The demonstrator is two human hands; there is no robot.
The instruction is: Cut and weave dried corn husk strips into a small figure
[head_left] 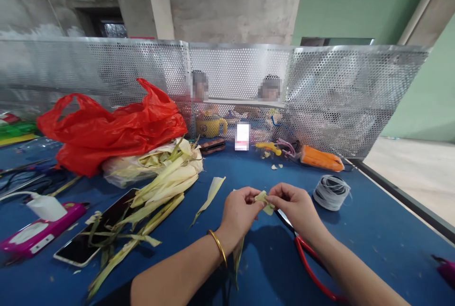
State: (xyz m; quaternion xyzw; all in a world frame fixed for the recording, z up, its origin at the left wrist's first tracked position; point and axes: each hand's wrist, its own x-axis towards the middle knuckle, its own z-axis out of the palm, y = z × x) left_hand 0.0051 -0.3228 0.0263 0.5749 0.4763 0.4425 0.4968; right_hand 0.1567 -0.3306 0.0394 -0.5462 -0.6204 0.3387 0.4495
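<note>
Rough grey concrete wall backs a broad table with a blue top. Over its near middle, the left hand, a gold-coloured bangle round its wrist, and the right hand almost meet, each with thumb and fingers pinched closed on a small, folded, pale yellow-green piece of husk; it sits directly between the two sets of fingertips. Underneath the right hand lies a pair of scissors with red loop handles, and a long, dry husk strip shows below the left wrist. Right of the right hand stands a round coil of pale grey cord; left of the left hand, apart from it, lies a single cream husk leaf. Farther left, a heap of long yellowish husks partly covers a white-edged smartphone with a dark screen, with a magenta power strip beyond and a crumpled red plastic bag behind. At the back, an orange oblong bundle lies before a perforated silver metal partition.
</note>
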